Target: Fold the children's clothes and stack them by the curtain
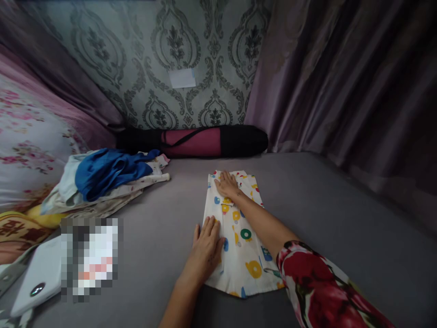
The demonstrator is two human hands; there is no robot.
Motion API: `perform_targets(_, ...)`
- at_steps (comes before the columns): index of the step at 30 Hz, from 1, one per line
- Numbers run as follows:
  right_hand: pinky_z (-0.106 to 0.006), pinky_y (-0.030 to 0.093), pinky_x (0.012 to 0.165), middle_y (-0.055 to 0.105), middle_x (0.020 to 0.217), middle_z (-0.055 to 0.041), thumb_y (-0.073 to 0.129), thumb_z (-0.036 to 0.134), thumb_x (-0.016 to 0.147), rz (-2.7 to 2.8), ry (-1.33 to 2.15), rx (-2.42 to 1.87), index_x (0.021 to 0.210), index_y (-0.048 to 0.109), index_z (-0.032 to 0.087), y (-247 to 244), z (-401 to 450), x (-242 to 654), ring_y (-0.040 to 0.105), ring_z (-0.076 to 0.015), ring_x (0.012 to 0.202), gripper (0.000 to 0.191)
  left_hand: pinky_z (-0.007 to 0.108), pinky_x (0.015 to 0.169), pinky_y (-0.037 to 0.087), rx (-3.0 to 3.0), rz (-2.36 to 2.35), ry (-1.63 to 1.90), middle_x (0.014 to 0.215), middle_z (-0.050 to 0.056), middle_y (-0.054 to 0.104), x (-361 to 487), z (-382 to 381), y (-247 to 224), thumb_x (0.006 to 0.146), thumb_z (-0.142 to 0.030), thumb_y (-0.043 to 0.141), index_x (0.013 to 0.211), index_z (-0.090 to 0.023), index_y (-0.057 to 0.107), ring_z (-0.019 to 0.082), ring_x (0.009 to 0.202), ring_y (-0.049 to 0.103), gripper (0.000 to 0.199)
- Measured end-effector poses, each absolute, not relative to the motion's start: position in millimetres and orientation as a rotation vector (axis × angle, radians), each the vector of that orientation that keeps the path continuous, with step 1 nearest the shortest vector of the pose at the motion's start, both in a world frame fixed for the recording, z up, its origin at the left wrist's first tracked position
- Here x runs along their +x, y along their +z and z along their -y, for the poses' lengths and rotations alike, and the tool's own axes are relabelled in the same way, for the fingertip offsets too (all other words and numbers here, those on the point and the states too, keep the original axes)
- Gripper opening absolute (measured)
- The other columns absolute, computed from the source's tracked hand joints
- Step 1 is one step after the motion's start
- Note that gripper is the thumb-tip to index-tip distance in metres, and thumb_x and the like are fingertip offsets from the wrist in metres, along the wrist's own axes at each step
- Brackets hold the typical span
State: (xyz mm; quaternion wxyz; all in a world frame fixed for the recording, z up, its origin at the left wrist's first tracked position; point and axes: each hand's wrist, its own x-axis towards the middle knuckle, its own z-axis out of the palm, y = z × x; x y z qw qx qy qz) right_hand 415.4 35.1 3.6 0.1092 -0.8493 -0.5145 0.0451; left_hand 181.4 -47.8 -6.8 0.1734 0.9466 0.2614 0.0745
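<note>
A small white garment (pixel 253 250) with yellow, blue, green and red prints lies folded into a long panel on the bed; its lower edge flares wider than its upper end. My right hand (pixel 227 186) rests flat on the upper part, fingers spread and pointing away from me. Lower down, my left hand (pixel 205 248) lies over the garment's left edge, palm down with its fingers stretched out. Part of the garment is hidden under both hands and my right forearm. Neither hand grips the cloth.
A grey sheet (pixel 317 205) covers the bed. Rumpled clothes with a blue piece (pixel 105 173) on top lie at left, above a white phone-like device (pixel 43 269) and a blurred patch. A black and maroon long bag (pixel 194 142) lies along the wall. Curtains (pixel 327 77) hang on both sides.
</note>
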Motion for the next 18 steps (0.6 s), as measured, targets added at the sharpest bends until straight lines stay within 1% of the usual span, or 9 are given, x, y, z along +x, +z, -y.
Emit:
perform_targets(2,-0.043,0.008,0.116,0.023,0.156,-0.019,0.015,0.047,0.099,1.522,0.198,-2.508,0.148,0.028,0.001,4.5,-33.9,420.4,0.016,-0.0269,0.145,0.068,0.057,0.114,0.023,2.683,-0.746,0.219,0.153,0.016,0.034,181.5,48.1,-6.1,0.096,-0.031,0.039,0.142,-0.019,0.04,0.029,0.144,0.025,0.048)
perform_targets(6,-0.044,0.004,0.116,0.023,0.156,-0.0201,0.015,0.047,0.098,1.441,0.066,-2.543,0.149,0.025,0.0,2.5,-29.8,429.4,0.015,-0.0278,0.145,0.069,0.058,0.114,0.022,2.677,-0.736,0.215,0.153,0.017,0.034,180.7,48.7,-3.7,0.096,-0.031,0.037,0.142,-0.017,0.04,0.029,0.144,0.025,0.048)
perform_targets(9,-0.042,0.007,0.116,0.022,0.156,-0.0198,0.017,0.045,0.098,1.448,0.127,-2.569,0.148,0.025,-0.002,-2.1,-24.6,431.5,0.015,-0.0278,0.145,0.069,0.056,0.114,0.023,2.674,-0.729,0.211,0.153,0.016,0.034,179.7,49.0,-2.1,0.096,-0.031,0.036,0.143,-0.018,0.039,0.029,0.145,0.024,0.048)
perform_targets(12,-0.043,0.003,0.116,0.021,0.156,-0.0207,0.017,0.043,0.099,1.364,-0.004,-2.564,0.148,0.025,-0.003,-5.2,-20.2,430.3,0.012,-0.0285,0.146,0.068,0.055,0.114,0.023,2.674,-0.735,0.226,0.153,0.015,0.034,178.8,48.7,-3.2,0.097,-0.031,0.035,0.143,-0.019,0.039,0.028,0.145,0.024,0.048)
perform_targets(14,-0.045,0.002,0.116,0.021,0.156,-0.0217,0.017,0.042,0.099,1.242,-0.047,-2.591,0.148,0.025,-0.003,-5.2,-18.9,430.2,0.012,-0.0296,0.146,0.067,0.055,0.115,0.022,2.68,-0.719,0.234,0.153,0.015,0.034,178.5,48.3,-5.2,0.097,-0.032,0.035,0.143,-0.019,0.038,0.028,0.145,0.023,0.048)
perform_targets(18,-0.044,0.009,0.116,0.024,0.156,-0.0209,0.02,0.042,0.099,1.152,0.137,-2.632,0.147,0.028,-0.004,-2.0,-16.4,436.5,0.017,-0.0304,0.144,0.067,0.055,0.115,0.022,2.686,-0.729,0.225,0.153,0.017,0.033,179.3,48.0,-7.7,0.097,-0.03,0.035,0.143,-0.016,0.038,0.027,0.145,0.023,0.048)
